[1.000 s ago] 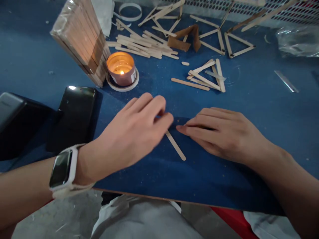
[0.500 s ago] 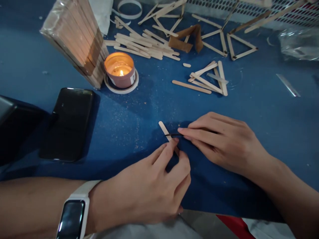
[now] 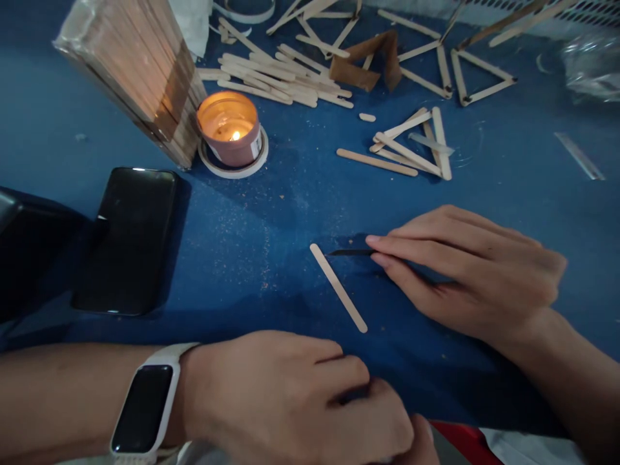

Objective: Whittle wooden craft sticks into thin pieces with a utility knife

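right hand: thumb and fingertips nearly closed in a pinch, holding a thin dark pointed tool. tip points left, right by the upper end of a pale flat round-ended wooden stick; can't tell if they touch.

stick lies flat on the blue tabletop between the hands, slanting from upper left to lower right, no fingers on it.

left hand: low at the near edge, back up, fingers curled, off the stick. fingertips hidden, can't tell if it has hold of anything. white-cased smartwatch on that wrist.

past the stick: one loose tan wooden stick, just beside a triangle of pale wooden sticks. farther left, a lit candle in a mauve cup, next to a plastic-wrapped bundle of wooden sticks. black phone lies flat nearer the left forearm.
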Demonstrator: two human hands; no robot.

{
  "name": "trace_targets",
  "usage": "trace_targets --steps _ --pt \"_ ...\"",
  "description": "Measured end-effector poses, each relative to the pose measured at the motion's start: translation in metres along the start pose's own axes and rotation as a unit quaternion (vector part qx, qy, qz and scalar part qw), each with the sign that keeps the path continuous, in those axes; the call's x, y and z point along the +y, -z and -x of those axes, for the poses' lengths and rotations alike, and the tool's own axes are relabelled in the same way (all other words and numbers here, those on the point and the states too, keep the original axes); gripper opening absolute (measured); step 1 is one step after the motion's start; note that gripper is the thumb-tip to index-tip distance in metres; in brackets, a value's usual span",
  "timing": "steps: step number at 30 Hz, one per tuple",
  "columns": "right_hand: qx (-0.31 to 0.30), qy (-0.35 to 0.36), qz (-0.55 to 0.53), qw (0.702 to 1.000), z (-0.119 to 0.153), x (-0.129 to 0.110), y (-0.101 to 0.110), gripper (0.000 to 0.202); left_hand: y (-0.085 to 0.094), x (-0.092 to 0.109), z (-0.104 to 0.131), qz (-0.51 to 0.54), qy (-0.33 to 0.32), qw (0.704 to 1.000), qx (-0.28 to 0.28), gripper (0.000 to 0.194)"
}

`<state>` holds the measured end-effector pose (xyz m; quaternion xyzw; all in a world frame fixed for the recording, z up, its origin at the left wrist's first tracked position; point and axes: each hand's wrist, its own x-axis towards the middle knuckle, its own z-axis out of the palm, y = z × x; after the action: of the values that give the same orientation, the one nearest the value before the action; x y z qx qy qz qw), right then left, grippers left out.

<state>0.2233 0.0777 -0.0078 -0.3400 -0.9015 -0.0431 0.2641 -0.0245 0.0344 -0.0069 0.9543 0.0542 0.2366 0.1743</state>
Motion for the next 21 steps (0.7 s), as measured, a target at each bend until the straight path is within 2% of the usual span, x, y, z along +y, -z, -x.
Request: trace_targets --steps 4,7,8,10,12,13,16,19,21 --pt "0.004 -0.008 0.009 1.000 0.0007 -0.0003 0.0006 0.021 0.0040 -0.0073 0.0027 0.003 -0.050 0.997 -0.050 0.040" --pt "0.000 -0.014 0.008 1.000 0.0013 -0.0002 0.0005 0.019 0.0066 -0.0092 0.0047 -0.024 -0.101 0.991 -0.084 0.042" --pt "-0.001 -0.016 0.008 1.000 0.0012 -0.0005 0.0006 0.018 0.0062 -0.0084 0.0051 -0.035 -0.100 0.991 -0.088 0.042" --pt "-0.001 -0.016 0.005 1.000 0.0008 -0.0013 0.0010 0.018 0.0037 -0.0056 0.0055 -0.049 -0.065 0.993 -0.087 0.042" --pt "-0.004 -0.016 0.004 1.000 0.0004 -0.0021 0.0013 0.018 0.0001 -0.0033 0.0051 -0.044 -0.002 0.997 -0.059 0.035" --pt "-0.006 -0.015 0.004 1.000 0.0004 -0.0023 0.0013 0.018 -0.0015 -0.0030 0.0045 -0.027 -0.016 0.997 -0.067 0.037" --pt "-0.019 -0.013 0.004 1.000 0.0021 -0.0012 0.0006 0.018 -0.0030 -0.0061 0.0022 -0.017 -0.003 0.998 -0.064 0.039" --pt "-0.034 -0.010 -0.007 0.999 0.0061 0.0005 -0.0011 0.017 -0.0010 -0.0105 0.0012 -0.020 0.023 0.991 -0.132 0.047" --pt "-0.051 -0.003 -0.018 0.999 0.0088 0.0009 -0.0022 0.019 -0.0005 -0.0109 0.0021 -0.011 0.047 0.984 -0.174 0.060"
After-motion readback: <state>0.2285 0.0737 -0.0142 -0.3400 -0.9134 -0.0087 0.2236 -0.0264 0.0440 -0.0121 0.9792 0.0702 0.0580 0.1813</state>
